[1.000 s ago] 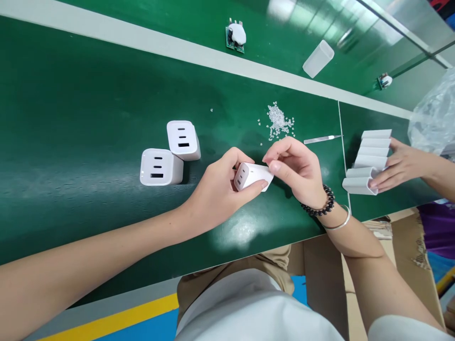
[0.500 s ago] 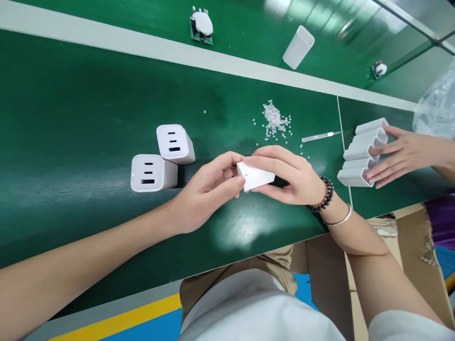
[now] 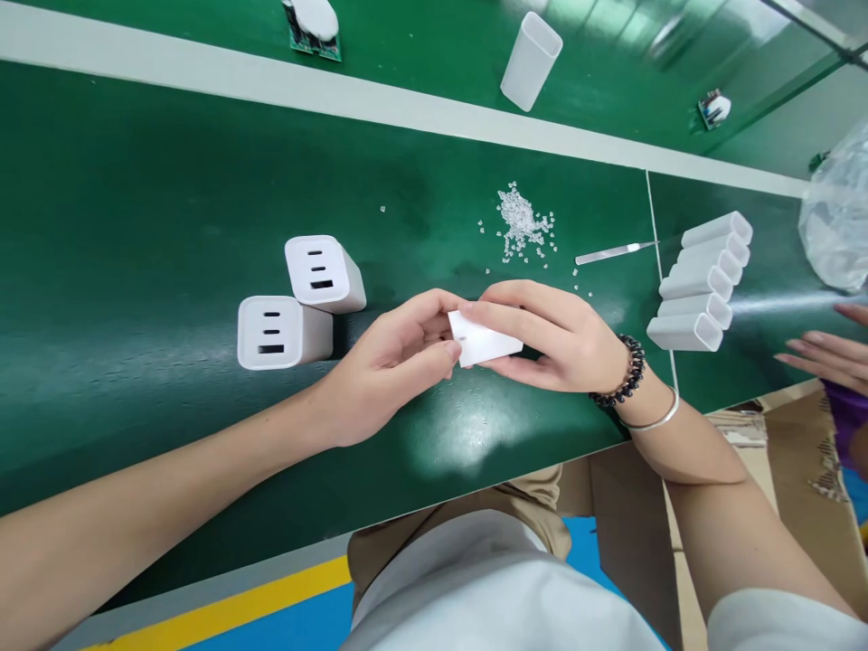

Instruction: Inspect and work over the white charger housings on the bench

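Between both hands, just above the green table, is a white plastic charger housing [image 3: 486, 342]. My left hand [image 3: 400, 366] pinches its left end with thumb and fingers. Around its right end my right hand [image 3: 552, 334] is closed, fingers over the top and thumb below. The housing's far side is hidden by the fingers. To the left of my left hand stand two white chargers [image 3: 288, 334], touching, their port faces turned toward me. Beyond my hands lies a loose pile of small clear pellets [image 3: 519, 221], with tweezers [image 3: 616, 252] to its right.
Several hollow white housings [image 3: 695, 287] lie in a row on the right. A co-worker's hand [image 3: 831, 348] is at the right edge, below a clear plastic bag [image 3: 837, 212]. Farther back are an upright housing [image 3: 531, 63] and circuit boards [image 3: 316, 27]. Cardboard boxes [image 3: 630, 515] stand under the table edge.
The co-worker's hand has let go of the row of housings and drawn back to the right. My hands keep the same grip on the housing; the view has shifted slightly.
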A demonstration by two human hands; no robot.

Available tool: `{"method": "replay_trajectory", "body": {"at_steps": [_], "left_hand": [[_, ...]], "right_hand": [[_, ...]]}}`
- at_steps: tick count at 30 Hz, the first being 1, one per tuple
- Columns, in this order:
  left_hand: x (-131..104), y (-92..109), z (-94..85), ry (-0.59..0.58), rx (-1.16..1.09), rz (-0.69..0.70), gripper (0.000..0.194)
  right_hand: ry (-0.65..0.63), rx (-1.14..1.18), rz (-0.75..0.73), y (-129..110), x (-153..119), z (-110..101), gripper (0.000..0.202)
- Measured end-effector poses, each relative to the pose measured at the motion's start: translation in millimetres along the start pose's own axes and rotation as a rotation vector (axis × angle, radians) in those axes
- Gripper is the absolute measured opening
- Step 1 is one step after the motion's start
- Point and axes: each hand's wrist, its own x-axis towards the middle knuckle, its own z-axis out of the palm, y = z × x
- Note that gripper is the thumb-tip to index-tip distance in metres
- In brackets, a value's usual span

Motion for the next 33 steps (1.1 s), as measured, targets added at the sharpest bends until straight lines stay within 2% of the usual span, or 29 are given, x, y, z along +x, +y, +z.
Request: {"method": "replay_trajectory", "body": {"at_steps": [15,25,33], "left_hand": [[0.7,-0.3,-2.6,-0.062,-0.006,-0.022,0.017],[1.4,-2.9,-6.1,-0.113,-0.029,0.033,0.021],[1.2,-3.0,-4.9,-0.093,-0.04,0.052,0.02]], "right_hand": [[-0.042,-0.19,-0.08,-5.3,2.1,-4.7,0.034],[-0.035,-0.187,-0.076,-3.2,0.5,-8.5,0.038],[-0.012,-0.224,-0.089,-5.0,0.2,-8.2,0.037]]}}
